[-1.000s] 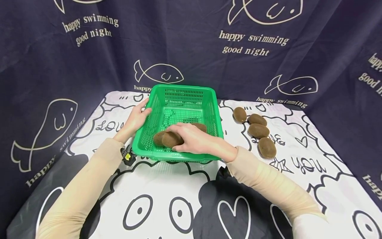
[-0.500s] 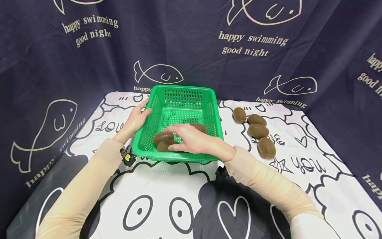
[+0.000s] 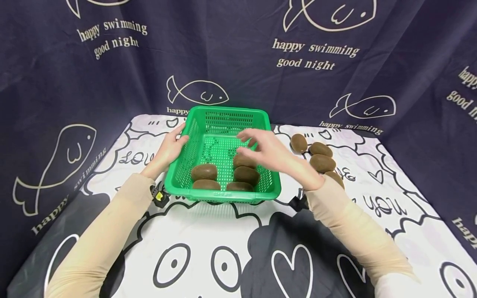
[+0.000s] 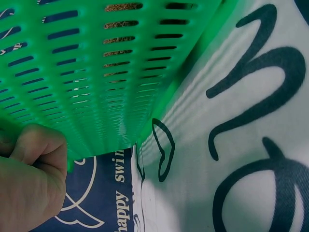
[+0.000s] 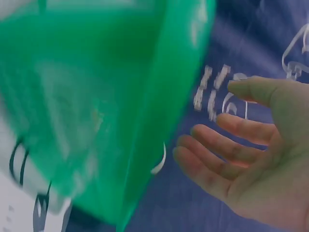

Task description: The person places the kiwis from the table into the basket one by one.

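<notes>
A green plastic basket (image 3: 228, 193) with slotted walls stands on the table. Inside it, near the front, lie several brown kiwis: two on the left, one of them a kiwi (image 3: 204, 171) with a smooth sheen, and a row with a kiwi (image 3: 246, 176) on the right. My left hand (image 3: 171, 147) grips the basket's left rim; its bent fingers show against the slotted wall in the left wrist view. Over the right side of the basket hovers my right hand (image 3: 270, 151), fingers spread and loosely bent, holding nothing. The right wrist view shows this bare palm (image 5: 263, 159) beside the blurred basket wall.
Right of the basket, several more kiwis (image 3: 322, 163) lie on the patterned white cloth (image 3: 201, 231); my right forearm partly covers one. A dark blue curtain (image 3: 238, 54) with fish drawings hangs right behind the table.
My right hand has let go of a kiwi at the basket's front left and lifted away to the right. Two kiwis now lie there uncovered. The left hand and basket stay put.
</notes>
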Tool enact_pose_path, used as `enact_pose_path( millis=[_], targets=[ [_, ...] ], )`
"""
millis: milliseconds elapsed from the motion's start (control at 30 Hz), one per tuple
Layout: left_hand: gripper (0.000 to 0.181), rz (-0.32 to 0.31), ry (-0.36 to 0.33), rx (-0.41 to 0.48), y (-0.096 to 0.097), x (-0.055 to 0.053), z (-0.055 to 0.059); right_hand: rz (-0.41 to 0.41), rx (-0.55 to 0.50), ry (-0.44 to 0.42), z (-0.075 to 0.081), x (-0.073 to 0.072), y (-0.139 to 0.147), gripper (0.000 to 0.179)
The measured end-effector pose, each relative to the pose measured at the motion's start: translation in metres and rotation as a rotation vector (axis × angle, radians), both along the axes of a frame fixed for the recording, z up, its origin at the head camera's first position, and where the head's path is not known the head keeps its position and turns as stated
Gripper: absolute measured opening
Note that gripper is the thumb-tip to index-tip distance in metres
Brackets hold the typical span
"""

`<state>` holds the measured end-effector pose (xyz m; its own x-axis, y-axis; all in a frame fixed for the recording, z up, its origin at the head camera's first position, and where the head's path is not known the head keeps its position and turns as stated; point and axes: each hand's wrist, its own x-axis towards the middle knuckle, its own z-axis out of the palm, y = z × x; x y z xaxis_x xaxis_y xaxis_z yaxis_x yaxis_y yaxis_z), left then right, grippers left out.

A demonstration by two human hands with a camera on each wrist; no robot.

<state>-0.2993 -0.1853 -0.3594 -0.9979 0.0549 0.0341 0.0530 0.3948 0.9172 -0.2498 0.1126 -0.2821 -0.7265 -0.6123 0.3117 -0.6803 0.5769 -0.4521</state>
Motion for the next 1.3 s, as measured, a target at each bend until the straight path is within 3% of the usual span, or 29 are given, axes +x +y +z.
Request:
enact_pose_path(
  millis=[200, 333, 467, 700, 900, 1000, 1133, 1300],
  targets=[
    [0.057, 0.003, 0.005, 0.006, 0.001, 0.001, 0.001, -0.230, 0.029, 0.073, -0.002, -0.025, 0.043, 0.030],
    [0.057, 0.001, 0.015, -0.010, 0.002, 0.001, 0.003, -0.392, 0.092, 0.087, -0.010, -0.028, 0.077, 0.033],
    [0.057, 0.002, 0.010, -0.013, 0.003, 0.001, 0.004, -0.511, 0.136, 0.079, -0.018, -0.017, 0.113, 0.037],
    [0.057, -0.012, -0.014, 0.005, 0.005, 0.002, 0.004, -0.663, 0.194, 0.061, -0.034, 0.014, 0.166, 0.043],
    [0.057, -0.010, -0.010, 0.007, 0.004, 0.003, 0.003, -0.717, 0.329, -0.032, -0.055, 0.033, 0.195, 0.062],
    [0.057, -0.006, -0.003, 0.006, 0.003, 0.003, 0.003, -0.722, 0.376, -0.115, -0.063, 0.037, 0.201, 0.064],
    [0.057, -0.007, 0.002, 0.004, 0.001, 0.001, 0.003, -0.716, 0.390, -0.193, -0.071, 0.039, 0.201, 0.059],
    [0.057, -0.004, -0.008, 0.016, 0.000, 0.001, 0.003, -0.717, 0.388, -0.195, -0.078, 0.035, 0.197, 0.057]
  ],
)
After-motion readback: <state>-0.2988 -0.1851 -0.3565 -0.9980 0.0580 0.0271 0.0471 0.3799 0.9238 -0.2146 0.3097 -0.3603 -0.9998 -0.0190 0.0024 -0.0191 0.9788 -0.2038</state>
